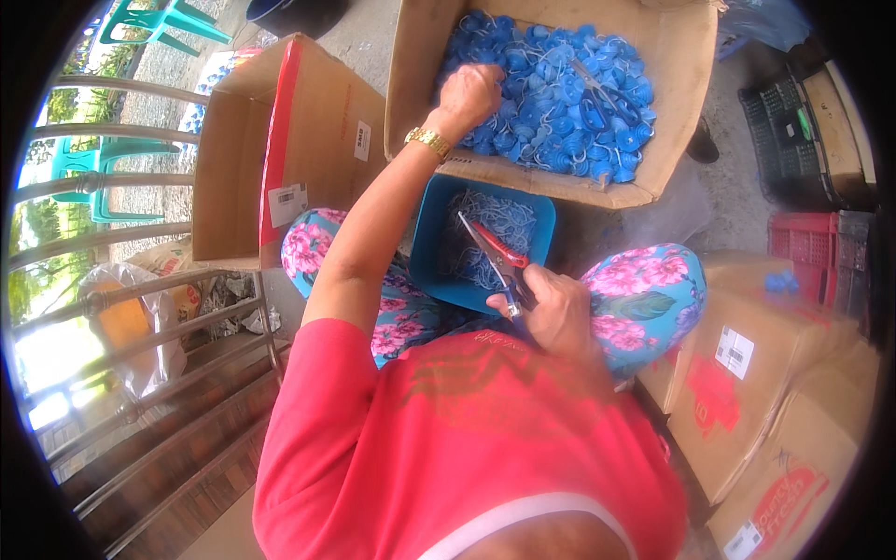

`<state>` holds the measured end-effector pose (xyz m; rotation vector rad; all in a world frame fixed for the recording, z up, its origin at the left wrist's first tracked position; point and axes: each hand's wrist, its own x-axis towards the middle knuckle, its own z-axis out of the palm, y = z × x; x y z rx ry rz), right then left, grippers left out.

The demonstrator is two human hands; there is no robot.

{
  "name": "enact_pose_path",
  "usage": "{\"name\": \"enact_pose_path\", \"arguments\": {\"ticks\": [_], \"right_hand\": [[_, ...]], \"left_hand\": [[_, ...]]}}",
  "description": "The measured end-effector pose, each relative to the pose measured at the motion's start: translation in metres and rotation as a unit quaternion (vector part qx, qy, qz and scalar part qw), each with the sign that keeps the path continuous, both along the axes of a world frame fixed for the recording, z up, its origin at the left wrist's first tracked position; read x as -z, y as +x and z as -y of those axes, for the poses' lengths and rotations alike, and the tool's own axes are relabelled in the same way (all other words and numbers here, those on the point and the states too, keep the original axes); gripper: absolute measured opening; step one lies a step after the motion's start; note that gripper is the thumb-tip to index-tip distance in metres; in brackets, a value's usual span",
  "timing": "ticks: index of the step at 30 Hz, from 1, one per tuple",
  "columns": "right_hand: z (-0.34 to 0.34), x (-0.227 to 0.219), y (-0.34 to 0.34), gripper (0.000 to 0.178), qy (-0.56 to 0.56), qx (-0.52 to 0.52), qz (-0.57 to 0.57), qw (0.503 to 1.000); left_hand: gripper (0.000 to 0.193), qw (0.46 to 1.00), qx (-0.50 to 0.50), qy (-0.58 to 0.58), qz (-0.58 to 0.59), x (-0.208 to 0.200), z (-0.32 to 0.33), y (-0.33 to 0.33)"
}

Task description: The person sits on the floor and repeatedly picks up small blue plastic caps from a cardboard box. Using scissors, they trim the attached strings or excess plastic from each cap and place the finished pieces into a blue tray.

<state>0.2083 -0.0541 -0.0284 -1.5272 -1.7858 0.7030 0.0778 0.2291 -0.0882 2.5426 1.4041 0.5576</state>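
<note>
My left hand (471, 98), with a gold watch on its wrist, reaches over the left side of a large open cardboard box (686, 93). Its fingers are curled closed, and whatever they hold is hidden. Blue ribbed plastic pieces (551, 89) with white strings fill the box. On top of them lies a pair of scissors (597, 107) with blue handles. My right hand (557, 313) grips another pair of scissors (497, 245), partly red, its blades pointing up and left. Below those blades is a teal bin (431, 229) holding a tangle of cut strings (499, 219).
A tall open cardboard box (327, 140) stands left of the blue pieces, beside a metal railing (103, 191). Stacked cartons (747, 373) line my right side. Farther back right are a red crate (801, 243) and a black crate (793, 131). Green plastic chairs (154, 23) stand beyond the railing.
</note>
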Motion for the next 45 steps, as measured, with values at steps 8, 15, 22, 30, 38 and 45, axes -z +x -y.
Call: {"name": "enact_pose_path", "arguments": {"ticks": [8,15,22,30,38,45], "right_hand": [[-0.004,0.005,0.005,0.039,0.005,-0.003,-0.015,1.0],[-0.004,-0.002,0.006,0.042,0.013,0.022,-0.052,0.998],[-0.001,-0.007,0.006,0.043,-0.025,0.055,-0.065,0.996],[0.003,-0.013,0.001,0.039,-0.053,0.099,-0.117,0.987],[0.011,-0.034,0.005,0.038,-0.146,0.097,-0.181,0.968],[0.014,-0.044,0.012,0.043,-0.187,0.073,-0.198,0.959]], "left_hand": [[0.022,0.978,-0.01,-0.005,-0.21,0.051,-0.03,0.045],[0.032,0.994,-0.044,-0.093,-0.034,0.014,-0.005,0.041],[0.038,0.843,0.032,-0.348,0.409,-0.084,0.074,-0.002],[0.036,0.519,0.049,-0.603,0.604,-0.105,0.123,-0.034],[0.032,0.591,0.066,-0.538,0.598,-0.122,0.142,-0.044],[0.027,0.658,0.054,-0.534,0.528,-0.128,0.16,-0.05]]}}
